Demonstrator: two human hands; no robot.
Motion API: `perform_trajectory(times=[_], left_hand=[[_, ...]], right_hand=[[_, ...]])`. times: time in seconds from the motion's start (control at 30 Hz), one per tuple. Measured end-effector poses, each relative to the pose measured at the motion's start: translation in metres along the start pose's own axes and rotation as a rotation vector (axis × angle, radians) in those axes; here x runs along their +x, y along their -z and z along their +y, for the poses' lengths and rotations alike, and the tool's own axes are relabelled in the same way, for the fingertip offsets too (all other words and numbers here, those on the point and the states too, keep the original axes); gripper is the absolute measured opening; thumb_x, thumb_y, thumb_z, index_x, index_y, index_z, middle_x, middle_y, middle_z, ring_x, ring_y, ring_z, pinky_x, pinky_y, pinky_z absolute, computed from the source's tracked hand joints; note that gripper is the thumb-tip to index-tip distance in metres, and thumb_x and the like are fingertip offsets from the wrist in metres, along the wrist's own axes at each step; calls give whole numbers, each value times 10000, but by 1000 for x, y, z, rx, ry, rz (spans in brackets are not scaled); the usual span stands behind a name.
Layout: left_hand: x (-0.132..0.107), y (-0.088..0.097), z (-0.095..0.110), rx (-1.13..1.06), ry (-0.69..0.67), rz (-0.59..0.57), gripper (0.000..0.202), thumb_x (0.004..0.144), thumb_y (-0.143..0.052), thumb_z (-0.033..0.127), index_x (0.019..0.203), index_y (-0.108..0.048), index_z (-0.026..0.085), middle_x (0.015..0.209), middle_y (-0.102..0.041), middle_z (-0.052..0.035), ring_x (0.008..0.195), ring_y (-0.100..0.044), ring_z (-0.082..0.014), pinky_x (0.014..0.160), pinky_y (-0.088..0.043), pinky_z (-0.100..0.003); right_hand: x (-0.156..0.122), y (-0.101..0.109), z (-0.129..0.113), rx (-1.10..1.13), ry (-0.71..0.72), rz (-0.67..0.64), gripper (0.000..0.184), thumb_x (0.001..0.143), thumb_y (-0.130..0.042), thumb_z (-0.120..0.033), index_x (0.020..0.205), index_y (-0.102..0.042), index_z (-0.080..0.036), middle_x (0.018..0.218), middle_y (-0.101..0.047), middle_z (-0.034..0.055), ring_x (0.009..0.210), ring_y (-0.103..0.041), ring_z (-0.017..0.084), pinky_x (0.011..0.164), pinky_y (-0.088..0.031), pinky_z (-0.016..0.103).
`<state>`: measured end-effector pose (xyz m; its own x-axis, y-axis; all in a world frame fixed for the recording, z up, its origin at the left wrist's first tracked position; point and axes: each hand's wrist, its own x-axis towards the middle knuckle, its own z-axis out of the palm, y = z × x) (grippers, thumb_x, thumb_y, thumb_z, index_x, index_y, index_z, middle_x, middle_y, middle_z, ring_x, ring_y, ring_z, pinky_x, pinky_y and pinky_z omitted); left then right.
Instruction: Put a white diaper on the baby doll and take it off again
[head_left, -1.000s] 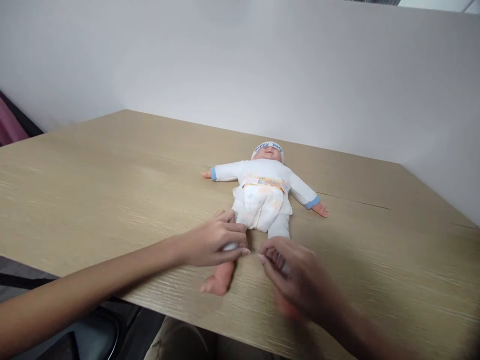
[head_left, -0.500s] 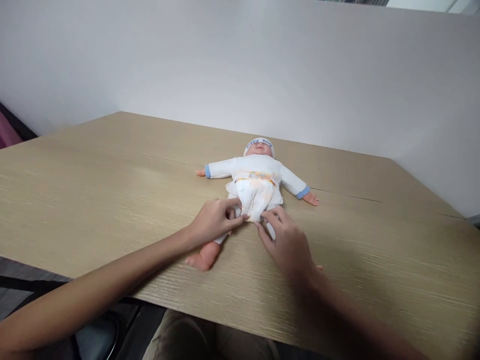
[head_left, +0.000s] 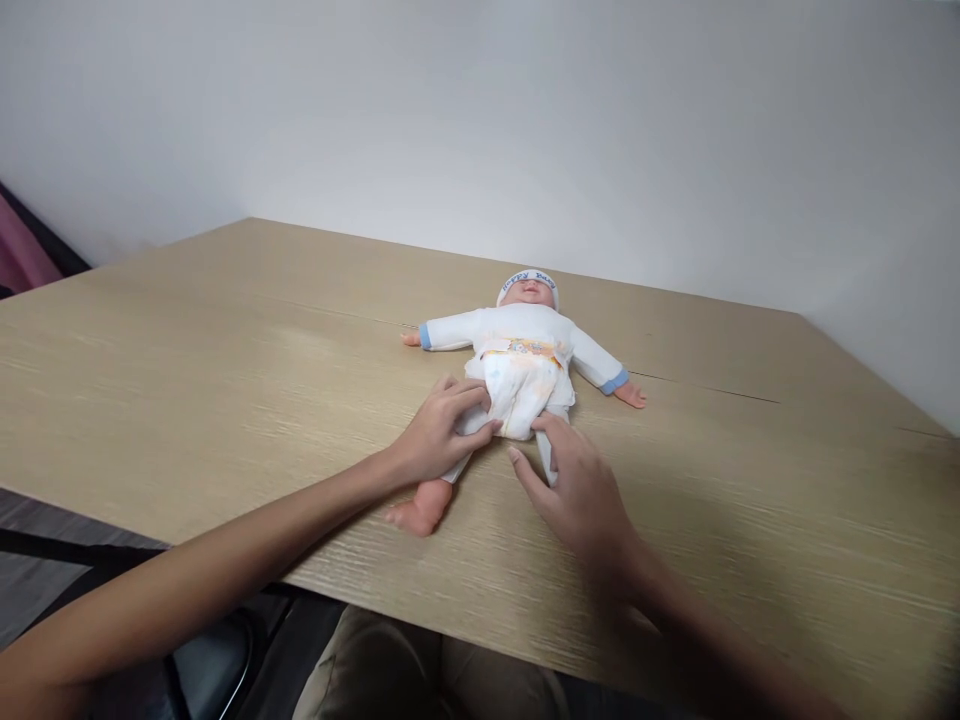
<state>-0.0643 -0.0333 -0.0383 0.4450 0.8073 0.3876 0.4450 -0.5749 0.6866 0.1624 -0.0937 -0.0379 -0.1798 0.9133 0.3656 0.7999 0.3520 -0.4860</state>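
Observation:
A baby doll (head_left: 517, 325) in a white top with blue cuffs and a "Happy Baby" cap lies on its back, arms spread and feet towards me. Around its hips is a white diaper (head_left: 517, 385) with a printed orange waistband. At the diaper's left edge is my left hand (head_left: 442, 430), its thumb tip by the lower edge and its fingers apart from the thumb, over the doll's leg. My right hand (head_left: 581, 485) is open at the lower right edge, index fingertip touching near the diaper, thumb apart above the table. It hides most of the doll's other leg.
The doll rests on a wide wooden table (head_left: 300, 400) with a seam running across it. A pale wall (head_left: 480, 130) stands behind. My legs (head_left: 375, 665) and a dark chair are below the front edge. Pink fabric (head_left: 22, 245) shows at the far left.
My right thumb and index finger have spread apart and come away from the diaper's lower edge. My left fingers have loosened slightly. The view has shifted a little.

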Motion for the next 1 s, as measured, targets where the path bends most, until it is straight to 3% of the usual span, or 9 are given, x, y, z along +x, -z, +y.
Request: perform_trajectory(times=[0.1, 0.2, 0.33, 0.43, 0.63, 0.87, 1.0], left_hand=[[1, -3, -4, -30, 55, -2, 213, 1008, -719, 419, 950, -632, 233, 902, -617, -47, 999, -532, -291, 879, -426, -391], [3, -5, -9, -79, 83, 31, 227, 958, -761, 393, 967, -599, 234, 913, -593, -34, 982, -539, -274, 863, -421, -377], [5, -7, -14, -330, 119, 69, 322, 928, -801, 367, 1030, -526, 235, 1001, -620, -21, 933, -549, -219, 838, -418, -349], [6, -9, -17, -504, 223, 115, 466, 877, -878, 399, 1005, -458, 246, 943, -576, 10, 860, -533, -186, 781, -417, -325], [1, -12, -21, -642, 374, 157, 571, 791, -967, 405, 1142, -551, 235, 1065, -678, -22, 940, -644, -191, 840, -490, -317], [2, -6, -12, -459, 282, -18, 316, 930, -847, 499, 1072, -810, 220, 1095, -816, -62, 1017, -714, -272, 898, -520, -372], [4, -3, -6, -624, 388, -46, 369, 939, -837, 513, 1160, -809, 219, 1181, -815, -86, 1109, -711, -296, 962, -524, -396]], right_hand=[[4, 0, -4, 7, -107, -15, 252, 1002, -658, -471, 1126, -669, -252, 852, -717, 48, 781, -689, 269, 687, -458, 353], [9, 0, -5, 80, -230, 5, 284, 967, -677, -508, 1104, -645, -261, 686, -601, -35, 630, -610, 224, 623, -398, 326], [11, 2, 1, 299, -285, 88, 380, 931, -712, -515, 1168, -587, -246, 872, -740, 0, 592, -556, 176, 625, -435, 327], [11, 7, 7, 390, -309, 135, 442, 905, -761, -546, 1161, -566, -244, 1033, -803, 56, 605, -556, 164, 634, -465, 334], [11, 23, 10, 278, -316, 75, 349, 925, -762, -578, 1054, -697, -260, 986, -848, 57, 639, -629, 200, 683, -484, 366], [13, 20, 11, 149, -249, 30, 313, 952, -716, -577, 1009, -815, -286, 860, -815, 40, 685, -630, 250, 682, -458, 385], [11, 19, 12, 191, -309, 16, 373, 927, -729, -632, 987, -816, -274, 781, -721, 43, 690, -605, 252, 657, -449, 379]])
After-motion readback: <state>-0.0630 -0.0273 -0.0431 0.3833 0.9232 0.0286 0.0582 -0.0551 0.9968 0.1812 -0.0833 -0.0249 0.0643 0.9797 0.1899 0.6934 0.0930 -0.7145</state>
